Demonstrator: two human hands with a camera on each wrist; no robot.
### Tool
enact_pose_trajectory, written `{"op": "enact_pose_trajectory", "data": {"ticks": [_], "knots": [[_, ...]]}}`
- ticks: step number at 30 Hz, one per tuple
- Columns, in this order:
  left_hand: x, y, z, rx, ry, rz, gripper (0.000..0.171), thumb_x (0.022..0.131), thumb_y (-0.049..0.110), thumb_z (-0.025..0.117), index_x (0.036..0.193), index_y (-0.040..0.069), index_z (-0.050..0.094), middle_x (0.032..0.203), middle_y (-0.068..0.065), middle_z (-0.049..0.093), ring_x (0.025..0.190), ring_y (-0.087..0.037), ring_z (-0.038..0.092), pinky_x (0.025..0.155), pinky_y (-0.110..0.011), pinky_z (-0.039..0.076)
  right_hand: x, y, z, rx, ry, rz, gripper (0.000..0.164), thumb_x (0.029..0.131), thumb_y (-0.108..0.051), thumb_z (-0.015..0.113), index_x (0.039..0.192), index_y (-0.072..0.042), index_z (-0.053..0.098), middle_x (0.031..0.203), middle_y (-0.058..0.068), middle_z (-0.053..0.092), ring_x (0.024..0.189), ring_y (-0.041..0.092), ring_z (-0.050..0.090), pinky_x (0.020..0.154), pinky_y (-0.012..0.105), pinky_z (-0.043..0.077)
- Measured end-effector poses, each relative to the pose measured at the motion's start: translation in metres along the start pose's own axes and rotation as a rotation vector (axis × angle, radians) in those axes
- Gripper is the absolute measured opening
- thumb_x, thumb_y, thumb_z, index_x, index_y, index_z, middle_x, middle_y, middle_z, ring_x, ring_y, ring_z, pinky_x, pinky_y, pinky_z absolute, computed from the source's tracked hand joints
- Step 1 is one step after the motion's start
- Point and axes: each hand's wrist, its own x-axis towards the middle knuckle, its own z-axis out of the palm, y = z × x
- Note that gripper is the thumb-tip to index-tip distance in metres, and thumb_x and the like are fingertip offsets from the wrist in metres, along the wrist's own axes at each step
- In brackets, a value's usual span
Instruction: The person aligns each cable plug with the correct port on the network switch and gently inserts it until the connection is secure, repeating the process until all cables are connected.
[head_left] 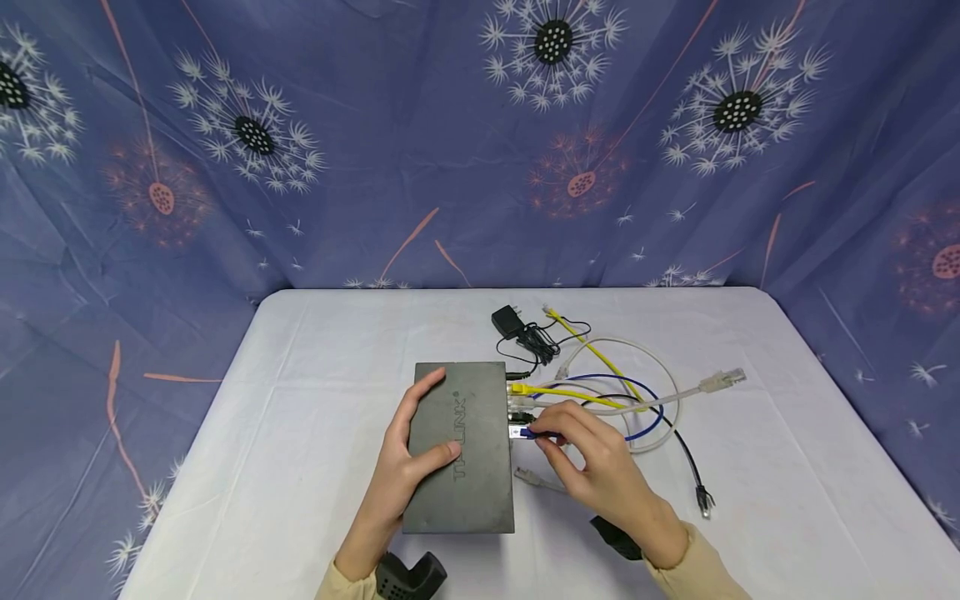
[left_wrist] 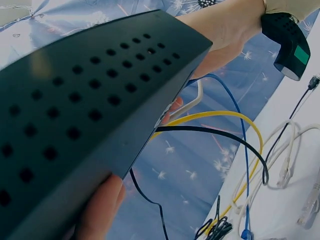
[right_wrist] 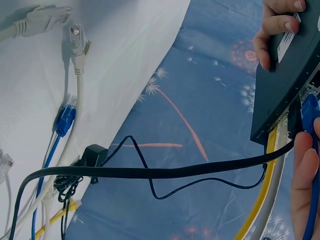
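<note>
White table: left hand grips one box, right hand pinches one blue plug.

White table, scattered leads

A white-covered table bears a black power adapter and a yellow plug beyond the right hand; a black plug lies to that hand's right, a grey plug just to its left.

The box is dark grey, the dandelion-printed backdrop violet-blue.
</note>
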Motion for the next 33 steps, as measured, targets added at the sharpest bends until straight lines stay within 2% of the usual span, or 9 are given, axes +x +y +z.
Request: {"op": "enact_pose_trajectory", "data": {"ticks": [15,33], "knots": [[-0.0014,0.0014,-0.0012,0.058,-0.008,-0.024,0.076,0.077,0.006,0.069,0.143,0.034,0.042,0.148,0.003,0.033,0.129,-0.026,0.032,0.099,-0.055,0.02,0.0031,-0.0033,0.0042,0.002,0.068,-0.083,0.022,0.098,-0.012,0.055,0.084,0.0,0.066,0.084,0.007,0.062,0.075,0.018,0.06,0.073,0.021,0.047],[-0.0025,0.0041,0.0006,0.102,-0.052,-0.024,0.077,0.08,0.01,0.069,0.145,0.037,0.037,0.147,-0.001,0.033,0.126,-0.03,0.035,0.096,-0.054,0.024,0.0006,-0.0047,0.0067,0.002,0.123,-0.128,0.021,0.097,-0.008,0.055,0.081,0.0,0.067,0.083,0.008,0.061,0.072,0.02,0.061,0.071,0.021,0.049]]}}
